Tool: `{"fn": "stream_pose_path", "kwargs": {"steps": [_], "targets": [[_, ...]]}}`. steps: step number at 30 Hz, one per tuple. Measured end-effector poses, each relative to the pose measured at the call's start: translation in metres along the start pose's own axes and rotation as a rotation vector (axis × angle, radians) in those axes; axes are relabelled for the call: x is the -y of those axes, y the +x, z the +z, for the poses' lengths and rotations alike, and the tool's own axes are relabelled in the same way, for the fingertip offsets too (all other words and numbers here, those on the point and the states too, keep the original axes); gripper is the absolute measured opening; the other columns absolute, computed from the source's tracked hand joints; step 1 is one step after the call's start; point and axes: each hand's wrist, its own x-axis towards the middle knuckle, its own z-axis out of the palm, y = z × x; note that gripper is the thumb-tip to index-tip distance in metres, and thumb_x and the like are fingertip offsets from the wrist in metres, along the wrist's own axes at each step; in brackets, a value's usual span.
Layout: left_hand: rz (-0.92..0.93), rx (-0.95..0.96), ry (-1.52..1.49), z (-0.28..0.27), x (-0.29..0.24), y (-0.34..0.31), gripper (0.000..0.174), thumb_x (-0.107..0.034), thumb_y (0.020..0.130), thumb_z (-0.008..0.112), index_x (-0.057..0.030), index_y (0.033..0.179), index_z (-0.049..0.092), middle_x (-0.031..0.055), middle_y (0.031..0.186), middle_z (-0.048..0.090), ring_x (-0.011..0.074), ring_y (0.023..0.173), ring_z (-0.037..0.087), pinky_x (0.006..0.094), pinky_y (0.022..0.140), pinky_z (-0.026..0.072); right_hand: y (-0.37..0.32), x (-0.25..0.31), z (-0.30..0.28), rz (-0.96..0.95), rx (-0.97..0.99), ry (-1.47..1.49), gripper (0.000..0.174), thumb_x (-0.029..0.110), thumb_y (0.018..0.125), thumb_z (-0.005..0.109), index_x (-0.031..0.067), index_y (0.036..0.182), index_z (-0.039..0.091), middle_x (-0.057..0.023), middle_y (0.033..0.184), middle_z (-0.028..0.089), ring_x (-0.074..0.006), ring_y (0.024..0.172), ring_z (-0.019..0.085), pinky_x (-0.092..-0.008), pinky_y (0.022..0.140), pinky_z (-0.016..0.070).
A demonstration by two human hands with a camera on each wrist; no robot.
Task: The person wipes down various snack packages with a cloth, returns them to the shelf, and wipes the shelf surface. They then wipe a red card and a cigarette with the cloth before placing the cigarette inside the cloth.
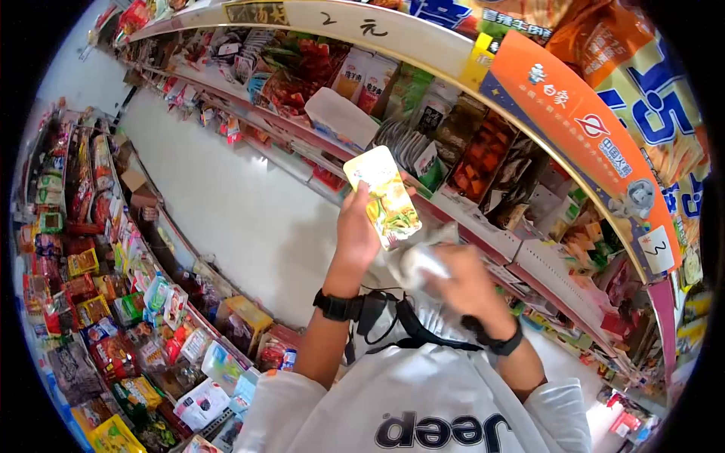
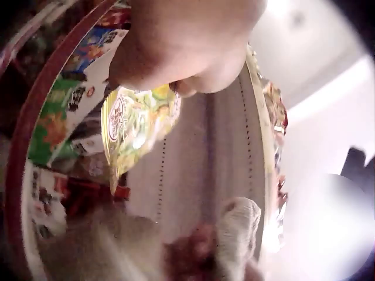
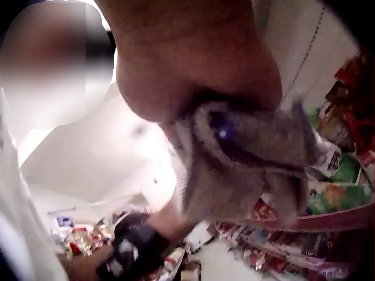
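Note:
My left hand (image 1: 357, 230) holds up a yellow-green snack packet (image 1: 385, 192), its thumb across the printed front. In the left wrist view the packet (image 2: 140, 120) sticks out below the hand (image 2: 187, 44), its crimped edge showing. A greyish-white cloth (image 1: 423, 264) is bunched in my right hand (image 1: 467, 283), close by the packet's lower end. Both the cloth and that hand are blurred in the head view. Seen from the right wrist, the cloth (image 3: 246, 170) hangs in folds under the hand (image 3: 199, 70), and its fingers are mostly hidden.
A shelf (image 1: 483, 226) of packaged snacks runs along the right, with a white box (image 1: 341, 117) on it. An orange sign (image 1: 581, 136) lines the upper shelf edge. On the left stands another display of snack packets (image 1: 113, 332), across a pale aisle floor (image 1: 219, 189).

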Motion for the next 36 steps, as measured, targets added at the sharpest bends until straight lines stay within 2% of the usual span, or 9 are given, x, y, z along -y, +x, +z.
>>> {"fn": "stream_pose_path", "kwargs": {"steps": [3,6,10,16,20,21,25,31,36], "targets": [[0.060,-0.137,0.561,-0.019,0.017,0.009,0.034,-0.025,0.093,0.048,0.0033,0.111,0.054,0.0128,0.093,0.064,0.0174,0.078,0.062,0.0313,0.069,0.0508,-0.005,-0.015,-0.035,0.372,-0.361,0.271,0.014,0.013,0.081,0.061,-0.0006,0.086,0.062,-0.0086,0.071,0.064,-0.0139,0.061,0.060,-0.0327,0.056,0.0469],[0.226,0.137,0.961,-0.005,0.039,0.020,0.027,-0.021,0.090,0.051,0.0035,0.098,0.058,0.0100,0.071,0.062,0.0117,0.062,0.055,0.0297,0.058,0.0462,0.003,-0.012,-0.063,0.179,-0.347,-0.127,0.045,0.019,0.075,0.069,0.0008,0.112,0.054,-0.0203,0.094,0.063,-0.0285,0.089,0.062,-0.0352,0.079,0.0466],[0.082,0.359,1.023,0.039,0.043,0.039,0.026,-0.022,0.088,0.056,0.0033,0.088,0.055,0.0086,0.057,0.051,0.0134,0.054,0.040,0.0318,0.051,0.0392,0.012,-0.021,-0.086,0.434,-0.134,-0.208,0.055,0.024,0.072,0.071,-0.0020,0.117,0.052,-0.0231,0.106,0.060,-0.0337,0.101,0.057,-0.0366,0.087,0.0429],[0.702,-0.001,0.944,0.040,0.062,0.091,0.017,-0.007,0.081,0.057,0.0041,0.095,0.056,0.0167,0.080,0.059,0.0250,0.074,0.058,0.0367,0.067,0.0441,0.038,-0.038,-0.122,0.169,-0.604,-0.465,0.043,0.027,0.079,0.066,-0.0007,0.110,0.058,-0.0199,0.104,0.061,-0.0296,0.098,0.057,-0.0374,0.087,0.0421],[0.316,-0.161,1.359,0.029,0.051,0.073,0.018,-0.002,0.076,0.054,0.0042,0.092,0.058,0.0211,0.083,0.061,0.0367,0.079,0.059,0.0344,0.072,0.0465,0.061,-0.168,-0.141,-0.034,-0.765,-0.735,0.032,0.026,0.087,0.055,-0.0009,0.104,0.058,-0.0207,0.099,0.062,-0.0357,0.091,0.058,-0.0421,0.081,0.0441],[0.508,-0.115,1.207,0.018,0.068,0.074,0.018,-0.001,0.074,0.052,0.0037,0.090,0.060,0.0221,0.079,0.060,0.0384,0.077,0.058,0.0358,0.072,0.0461,0.069,-0.178,-0.143,-0.068,-0.757,-0.849,0.031,0.025,0.087,0.054,-0.0008,0.104,0.058,-0.0210,0.098,0.062,-0.0371,0.090,0.058,-0.0428,0.080,0.0443],[0.193,-0.096,1.090,0.013,0.082,0.055,0.024,-0.001,0.076,0.051,0.0025,0.098,0.060,0.0234,0.084,0.061,0.0350,0.082,0.061,0.0368,0.074,0.0465,0.087,-0.159,-0.157,0.059,-0.602,-0.985,0.031,0.025,0.087,0.054,-0.0009,0.103,0.058,-0.0210,0.096,0.062,-0.0396,0.086,0.058,-0.0446,0.078,0.0445],[0.262,-0.095,1.172,0.013,0.097,0.059,0.030,0.000,0.077,0.053,0.0064,0.105,0.057,0.0229,0.091,0.063,0.0307,0.086,0.063,0.0354,0.076,0.0473,0.092,-0.135,-0.132,0.163,-0.601,-0.607,0.048,0.034,0.083,0.063,0.0037,0.119,0.052,-0.0172,0.114,0.055,-0.0305,0.103,0.053,-0.0391,0.089,0.0422],[0.279,-0.078,1.134,0.020,0.101,0.065,0.033,-0.002,0.077,0.055,0.0054,0.110,0.054,0.0222,0.091,0.063,0.0304,0.084,0.063,0.0361,0.074,0.0480,0.116,-0.141,-0.116,0.008,-0.662,-0.753,0.047,0.036,0.076,0.067,0.0022,0.108,0.061,-0.0216,0.095,0.063,-0.0385,0.089,0.059,-0.0432,0.081,0.0454]]}}
